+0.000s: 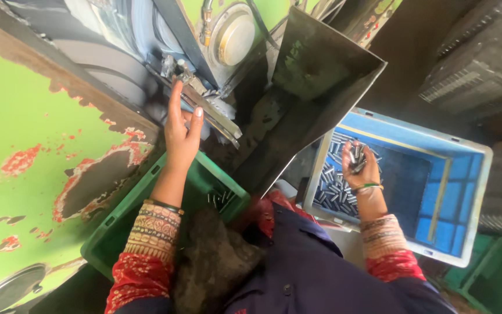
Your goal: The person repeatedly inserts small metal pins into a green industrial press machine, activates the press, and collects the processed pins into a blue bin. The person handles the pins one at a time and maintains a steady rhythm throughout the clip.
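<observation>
Left hand (182, 131), fingers apart and holding nothing, rests against the machine's metal feed rail (213, 116). Right hand (360, 166) is clamped on a bunch of steel pins (355, 157) over the blue crate (466, 192) of loose pins. Advice: feed pins singly, aligned with the rail, fingertips clear of the wheel (114, 64). Green crate (204, 186) sits below.

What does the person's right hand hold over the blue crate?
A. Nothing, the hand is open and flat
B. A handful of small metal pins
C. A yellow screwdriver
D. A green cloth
B. The right hand is closed around several small metal pins, grey and cylindrical like the many lying in the blue crate beneath it.
</observation>
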